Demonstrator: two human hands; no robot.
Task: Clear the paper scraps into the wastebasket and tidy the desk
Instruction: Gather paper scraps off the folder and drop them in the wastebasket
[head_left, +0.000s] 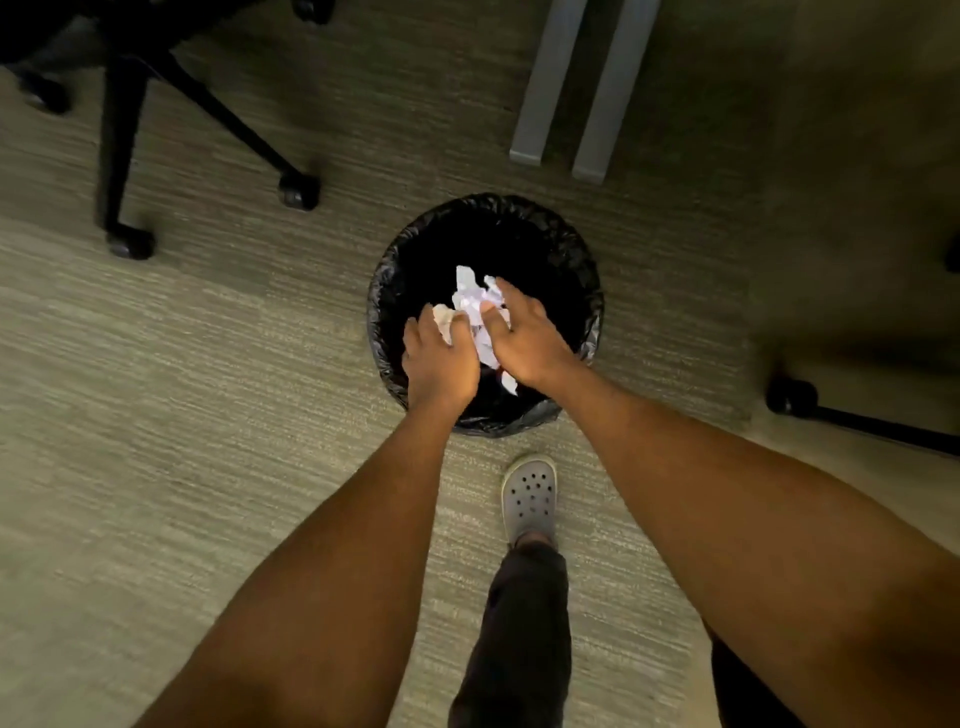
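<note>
Carpeted floor (208, 364) all around, dim and greenish, striped in its weave. Up top left, black office chair base (156, 130) with castors planted on the carpet. Up top right, two grey table legs (571, 88) lying side by side across the floor. Far right edge, another black castor (792, 397) on a dark spoke.

Centre stage: round wastebasket (571, 244), lined with a shiny black bag gathered over the rim, interior dark. Directly over its mouth, both hands close together, backs up toward the camera. Left hand (441, 364) curled around the near-left side of a white crumpled bundle, fingers (415, 332) bent and closed onto the paper. Right hand (524, 338) pressed on the right side of the same bundle, fingers (506, 296) spread a little yet clamped against it. Paper scraps (475, 306) squeezed between the two hands, white and creased, poking out above the knuckles and trailing below the palms, one strip (509, 382) hanging down toward the near rim. Whole bundle held above the bin opening, inside the circle of the rim; cannot tell whether any scrap touches the liner.

Bare forearms reaching in from the bottom corners. Between them, one grey perforated clog (529, 496) just short of the wastebasket, dark trouser leg (519, 649) behind it.
</note>
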